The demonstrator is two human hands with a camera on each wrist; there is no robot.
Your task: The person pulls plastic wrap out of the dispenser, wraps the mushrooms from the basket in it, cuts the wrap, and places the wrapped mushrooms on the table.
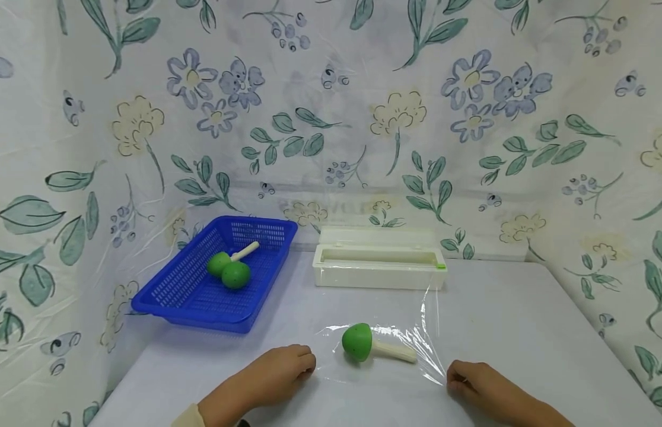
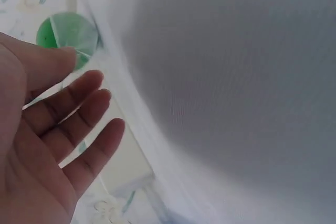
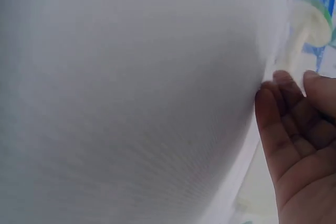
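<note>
A plain, pale beige sleeve (image 1: 188, 417) covers part of the left forearm (image 1: 224, 400). The left hand (image 1: 282, 373), right hand (image 1: 483, 386) and visible right forearm (image 1: 539, 413) are bare.

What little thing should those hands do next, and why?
I'd probably lift the near edge of the clear film toward the green-capped mushroom: the left hand and right hand seem to pinch its near corners, and the mushroom lies within the film's spread.
</note>
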